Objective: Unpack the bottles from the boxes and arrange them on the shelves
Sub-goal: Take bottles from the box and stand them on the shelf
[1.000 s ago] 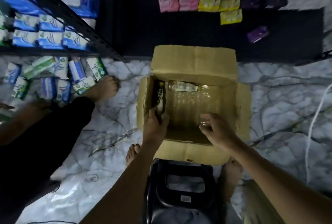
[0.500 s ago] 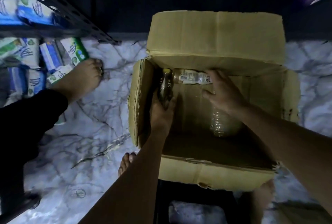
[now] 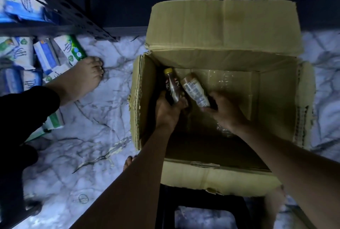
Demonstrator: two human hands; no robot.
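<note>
1. Inside the cardboard box (image 3: 220, 26), close to its left wall: left hand (image 3: 168, 108) has its fingers curled round the lower body of a dark bottle with a yellow cap (image 3: 172, 86), cap pointing away from the person. Judgement: a low grip leaves the neck free, so the bottle can come straight up along the wall.
2. Right hand (image 3: 225, 109), just beside the left, grips the base end of a pale-labelled bottle (image 3: 195, 90). This bottle is tilted, its cap end leaning toward the dark one. Whether the two bottles touch, I cannot tell.
3. Judgement: one bottle per hand halves the trips to the shelf. Both bottles sit low between the box walls; neither is on a shelf yet.
4. Box flaps are folded outward on all four sides, which keeps the mouth open for two forearms at once.
5. Crumpled clear plastic film (image 3: 217, 79) lies on the box bottom, probably multipack wrap. No further bottles are visible. The near part of the bottom is in shadow.
6. Box rests on the marble-patterned floor (image 3: 110, 118), its far flap against a dark shelf base. Slotted metal shelf upright (image 3: 60, 8) stands to the left. Judgement: the box is kept near the shelving for a short carry.
7. Blue-and-white packs (image 3: 46, 54) lie on and under that shelf.
8. Bare foot (image 3: 81, 79) below a black trouser leg (image 3: 24, 114) is planted beside the packs, well apart from the box.
9. Black stool (image 3: 202, 214) sits at the box's near edge.
</note>
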